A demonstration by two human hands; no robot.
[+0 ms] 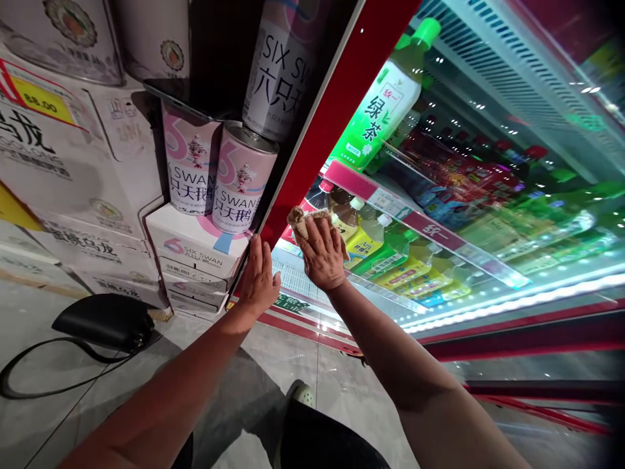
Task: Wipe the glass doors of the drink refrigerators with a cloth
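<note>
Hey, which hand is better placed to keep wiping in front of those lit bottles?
Probably the right hand: it holds the brown cloth in front of the bottles. The left hand shows no cloth and is by the red frame, off to the side.

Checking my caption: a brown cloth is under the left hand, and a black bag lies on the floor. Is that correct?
One thing is off: the head view shows the brown cloth under the right hand. The black bag does lie on the floor.

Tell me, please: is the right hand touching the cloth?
Touching. In the head view, the right hand lies directly on the cloth, with no visible gap.
</note>
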